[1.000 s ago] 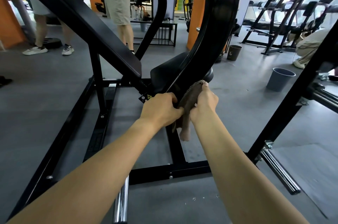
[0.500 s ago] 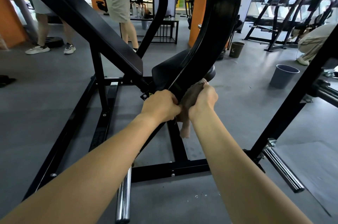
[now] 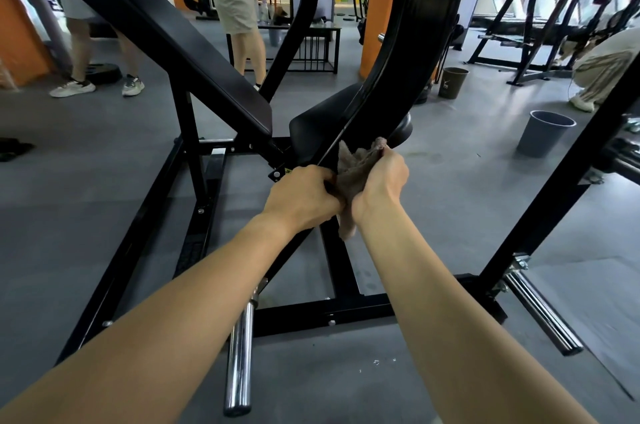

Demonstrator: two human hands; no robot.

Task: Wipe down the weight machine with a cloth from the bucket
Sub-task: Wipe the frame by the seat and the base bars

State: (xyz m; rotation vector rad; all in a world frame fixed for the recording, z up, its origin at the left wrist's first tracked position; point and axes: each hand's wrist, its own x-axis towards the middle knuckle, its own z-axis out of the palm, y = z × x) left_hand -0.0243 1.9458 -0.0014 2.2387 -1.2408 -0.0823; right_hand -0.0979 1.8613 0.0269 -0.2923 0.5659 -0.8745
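Both hands meet at the lower part of the curved black arm (image 3: 419,42) of the weight machine. Between them is the cloth (image 3: 353,174), a brownish-grey rag, and it lies against this arm, just in front of the black seat pad (image 3: 311,125). The left grip (image 3: 304,195) is closed narrow, with its fingers curled into the left edge of the cloth. The right grip (image 3: 379,181) is also closed on the cloth and pinches its upper corner against the arm. One loose end of the cloth hangs down between the two wrists. Whether the left fingers hold also the metal behind the cloth, I cannot tell, because the hand hides it.

The long slanted back pad (image 3: 156,25) goes from the upper left down toward the seat pad. On the grey floor (image 3: 86,181) stands the black frame of the machine, with a chrome peg (image 3: 239,354) below the left forearm and a second chrome peg (image 3: 540,312) on the right. A grey bucket (image 3: 545,134) stands on the floor at the right, well apart from the hands, and a brown bucket (image 3: 452,82) is farther behind. In the background two persons stand, and another one crouches at the right edge.
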